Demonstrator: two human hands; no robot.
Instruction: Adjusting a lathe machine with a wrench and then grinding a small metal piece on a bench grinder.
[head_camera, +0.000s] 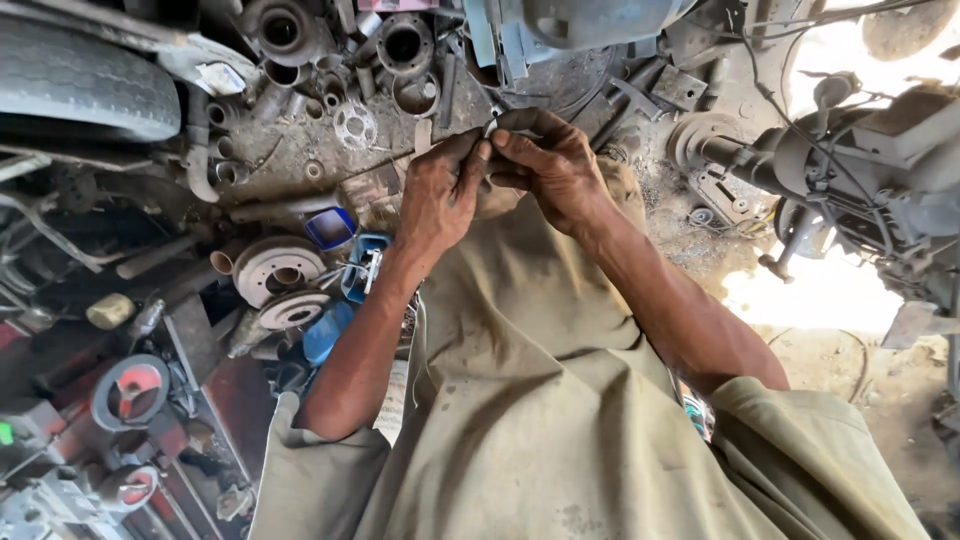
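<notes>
Above a lap draped in khaki cloth (560, 400), a person works among scrap metal: a tyre (85, 85) lies far to the left of the hands, an engine block (870, 180) well to the right, grey pulleys (278, 270) below the left hand, and blue tubs (365, 265) just beside that wrist. Both hands meet fingertip to fingertip; the left hand (440, 195) and right hand (550, 165) each pinch narrowly on a small thin metal ring (492, 128) held between them. Doing this well likely calls for a firm two-sided pinch and small, even twists, kept over the lap so a slip is caught.
</notes>
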